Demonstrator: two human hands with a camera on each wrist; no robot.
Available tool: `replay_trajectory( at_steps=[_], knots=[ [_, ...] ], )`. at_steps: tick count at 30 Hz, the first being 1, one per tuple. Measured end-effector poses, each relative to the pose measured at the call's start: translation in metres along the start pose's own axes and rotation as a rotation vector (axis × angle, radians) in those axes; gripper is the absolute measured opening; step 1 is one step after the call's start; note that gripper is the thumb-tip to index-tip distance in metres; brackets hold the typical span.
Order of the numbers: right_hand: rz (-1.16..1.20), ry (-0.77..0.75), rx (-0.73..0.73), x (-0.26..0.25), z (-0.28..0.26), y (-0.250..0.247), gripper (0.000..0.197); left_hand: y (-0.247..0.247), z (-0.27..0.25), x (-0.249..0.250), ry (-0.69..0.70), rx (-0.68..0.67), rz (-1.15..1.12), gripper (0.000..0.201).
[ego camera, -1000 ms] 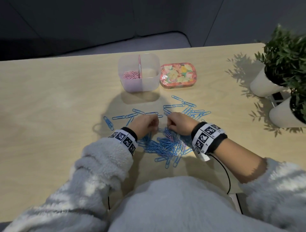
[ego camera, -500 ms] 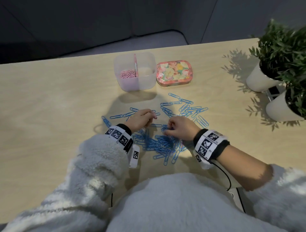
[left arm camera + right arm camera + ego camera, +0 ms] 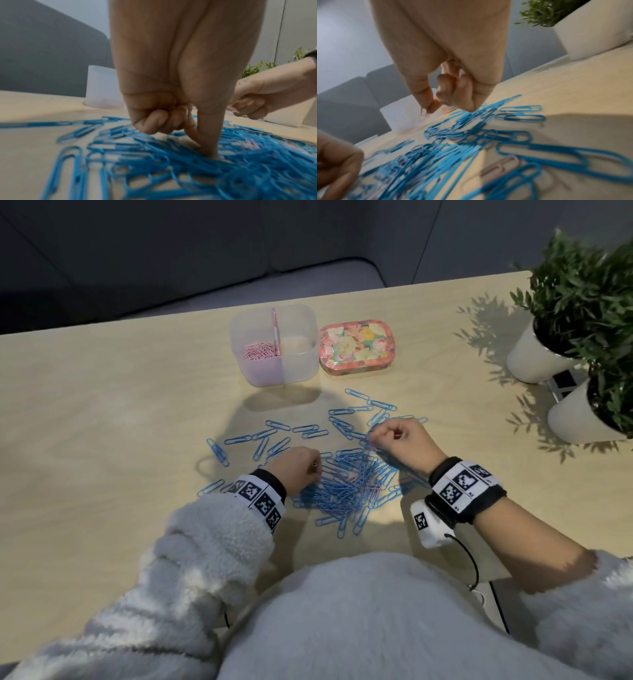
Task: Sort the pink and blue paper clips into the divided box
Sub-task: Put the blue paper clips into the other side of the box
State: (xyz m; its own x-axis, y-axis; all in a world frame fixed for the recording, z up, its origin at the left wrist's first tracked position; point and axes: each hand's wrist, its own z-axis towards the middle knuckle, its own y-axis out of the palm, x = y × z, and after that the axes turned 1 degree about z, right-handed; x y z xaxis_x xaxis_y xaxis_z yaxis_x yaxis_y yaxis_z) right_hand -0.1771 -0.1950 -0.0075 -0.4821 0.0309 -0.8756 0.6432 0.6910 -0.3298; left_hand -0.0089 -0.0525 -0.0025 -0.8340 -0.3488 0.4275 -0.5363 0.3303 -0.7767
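The right hand [image 3: 400, 440] has its fingers [image 3: 435, 105] curled, pinching what looks like a pale pink wire clip. The left hand [image 3: 296, 467] is fisted, its forefinger [image 3: 208, 142] pressing into the heap of blue wire paper clips [image 3: 346, 487]. Clips are light, springy and tangle readily; take one by its loop. A few pink paper clips [image 3: 501, 166] remain on the pale wooden worktop [image 3: 102, 422]; the translucent divided plastic box [image 3: 298, 364] stands beyond.

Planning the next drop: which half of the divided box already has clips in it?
The left half of the divided box: it holds a heap of pink clips, while the right half, past the pink divider, shows no clips.
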Motion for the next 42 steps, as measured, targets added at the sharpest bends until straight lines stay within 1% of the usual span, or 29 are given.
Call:
replay_trajectory(
  at_steps=[2,4,5,7,9,11,12,13,14,16,17,18,20,21,23,24,26,28,31,34,36,37,39,42],
  knots=[
    [0.203,0.063,0.034,-0.002,-0.002,-0.006,0.024,-0.007,0.001,-0.002,-0.008,0.022,0.049,0.01],
    [0.432,0.135,0.004,-0.004,-0.004,-0.013,0.022,-0.012,0.003,0.003,0.005,0.078,0.059,0.012],
    [0.506,0.167,-0.01,-0.005,-0.004,-0.016,0.022,-0.013,0.006,0.007,0.021,0.112,0.053,0.013],
    [0.559,0.234,-0.021,-0.006,-0.005,-0.019,0.025,-0.011,0.014,0.019,0.066,0.145,0.037,0.017],
    [0.588,0.309,-0.051,-0.006,-0.005,-0.018,0.03,-0.006,0.022,0.029,0.077,0.132,0.034,0.02],
    [0.611,0.392,-0.125,-0.004,-0.004,-0.015,0.031,-0.003,0.03,0.032,0.064,0.103,0.063,0.018],
    [0.567,0.406,-0.159,-0.001,-0.004,-0.014,0.029,-0.003,0.033,0.032,0.055,0.085,0.071,0.016],
    [0.465,0.387,-0.172,0.002,-0.006,-0.011,0.028,-0.004,0.035,0.031,0.041,0.067,0.069,0.016],
    [0.325,0.333,-0.172,0.007,-0.007,-0.008,0.029,-0.006,0.036,0.028,0.024,0.053,0.061,0.015],
    [0.028,0.154,-0.158,0.015,-0.013,0.0,0.034,-0.013,0.038,0.02,-0.009,0.044,0.046,0.014],
    [-0.112,0.077,-0.153,0.016,-0.016,0.004,0.033,-0.016,0.038,0.015,-0.02,0.044,0.051,0.013],
    [-0.253,0.029,-0.152,0.018,-0.018,0.008,0.029,-0.019,0.038,0.01,-0.031,0.045,0.066,0.012],
    [-0.522,-0.018,-0.144,0.018,-0.021,0.011,0.025,-0.022,0.036,0.002,-0.054,0.07,0.105,0.013],
    [-0.598,-0.03,-0.135,0.016,-0.023,0.011,0.021,-0.022,0.034,0.0,-0.054,0.097,0.115,0.013],
    [-0.633,-0.014,-0.104,0.013,-0.023,0.005,0.011,-0.019,0.029,0.003,-0.012,0.145,0.107,0.014],
    [-0.624,0.007,-0.08,0.011,-0.023,0.002,0.009,-0.016,0.026,0.005,0.023,0.149,0.094,0.014],
    [-0.589,0.027,-0.026,0.007,-0.021,-0.006,0.01,-0.008,0.02,0.012,0.084,0.091,0.076,0.014],
    [-0.588,-0.01,0.003,0.0,-0.02,-0.004,0.01,0.001,0.016,0.014,0.109,0.038,0.074,0.013],
    [-0.639,-0.102,-0.056,-0.01,-0.019,0.014,0.005,0.004,0.011,0.007,0.06,0.051,0.006,0.012],
    [-0.679,-0.097,-0.104,-0.011,-0.017,0.029,0.015,-0.002,0.008,-0.002,-0.004,0.046,-0.069,0.01],
    [-0.707,-0.092,-0.128,-0.01,-0.013,0.032,0.012,-0.005,0.005,-0.004,-0.013,0.045,-0.054,0.013],
    [-0.692,-0.082,-0.138,-0.01,-0.011,0.032,0.009,-0.006,0.003,-0.004,-0.005,0.053,-0.035,0.015],
    [-0.584,-0.066,-0.147,-0.01,-0.009,0.029,0.006,-0.003,0.002,0.0,0.037,0.075,-0.02,0.016],
    [-0.408,-0.04,-0.102,-0.006,-0.003,0.017,0.021,0.004,0.002,0.01,0.105,0.088,-0.034,0.014]
  ],
)
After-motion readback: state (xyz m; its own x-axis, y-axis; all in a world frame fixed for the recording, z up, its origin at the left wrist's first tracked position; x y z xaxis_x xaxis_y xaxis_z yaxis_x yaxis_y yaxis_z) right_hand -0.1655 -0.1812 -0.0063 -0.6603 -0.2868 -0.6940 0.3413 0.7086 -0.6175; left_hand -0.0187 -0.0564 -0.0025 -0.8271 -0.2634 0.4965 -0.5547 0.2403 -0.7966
